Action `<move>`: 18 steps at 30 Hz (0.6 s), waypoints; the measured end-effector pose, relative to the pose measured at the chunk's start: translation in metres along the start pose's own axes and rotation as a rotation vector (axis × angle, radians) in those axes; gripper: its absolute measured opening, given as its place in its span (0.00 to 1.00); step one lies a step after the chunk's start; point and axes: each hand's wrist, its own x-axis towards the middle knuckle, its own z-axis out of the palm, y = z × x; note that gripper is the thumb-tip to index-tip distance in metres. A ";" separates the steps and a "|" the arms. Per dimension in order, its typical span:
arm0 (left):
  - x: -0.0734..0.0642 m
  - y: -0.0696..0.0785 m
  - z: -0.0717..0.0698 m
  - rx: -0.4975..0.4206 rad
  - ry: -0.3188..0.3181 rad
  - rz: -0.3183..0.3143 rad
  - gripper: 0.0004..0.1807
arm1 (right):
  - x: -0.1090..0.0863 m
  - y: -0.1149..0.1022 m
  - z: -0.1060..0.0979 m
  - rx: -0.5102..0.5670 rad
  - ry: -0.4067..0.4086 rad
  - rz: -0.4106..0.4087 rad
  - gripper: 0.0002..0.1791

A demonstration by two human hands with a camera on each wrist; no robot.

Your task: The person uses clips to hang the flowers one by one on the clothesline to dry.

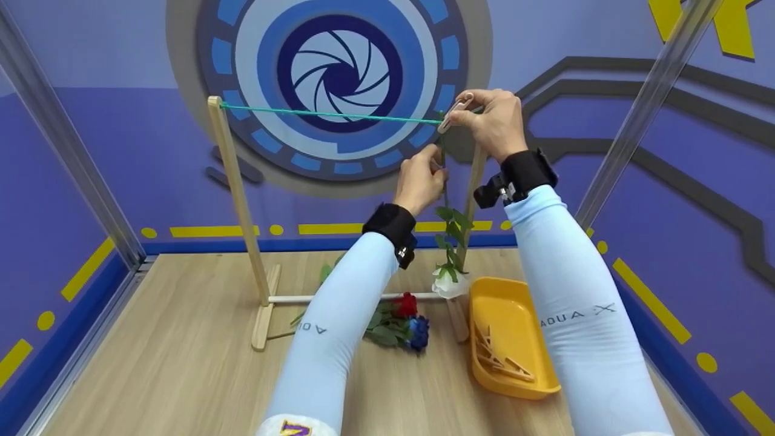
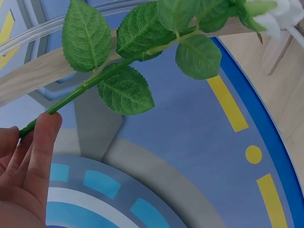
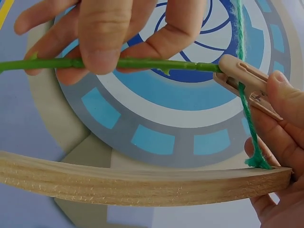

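Note:
My left hand [image 1: 419, 181] pinches the green stem [image 2: 81, 90] of a white rose [image 1: 449, 284], which hangs head-down near the right post. In my right hand [image 1: 500, 124] is a wooden clothespin [image 3: 243, 76], held between thumb and fingers at the right end of the green string [image 1: 333, 114]. The right wrist view shows the string running through the clothespin and the stem's cut end right at its jaws. Leaves [image 2: 128, 90] spread along the stem between the left fingers and the bloom.
The string spans two upright wooden posts [image 1: 233, 175], joined low down by a white rod [image 1: 290, 299]. On the table lie a red rose [image 1: 405, 304] and a blue rose [image 1: 418, 333]. A yellow tray [image 1: 514, 290] with several clothespins [image 1: 505, 365] stands at the right.

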 end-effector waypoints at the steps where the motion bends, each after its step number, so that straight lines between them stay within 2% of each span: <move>1: 0.000 0.000 0.000 0.001 0.002 0.000 0.07 | 0.000 0.000 0.000 0.003 -0.004 0.005 0.10; 7: 0.000 0.000 0.001 0.014 0.008 0.004 0.07 | -0.001 -0.001 -0.002 0.023 -0.043 0.033 0.11; 15: -0.003 -0.003 0.000 0.007 -0.005 -0.006 0.08 | -0.003 0.000 -0.003 0.044 -0.059 -0.013 0.13; 18: -0.007 -0.009 -0.002 0.002 -0.026 -0.013 0.09 | -0.002 0.001 -0.003 0.048 -0.049 -0.017 0.14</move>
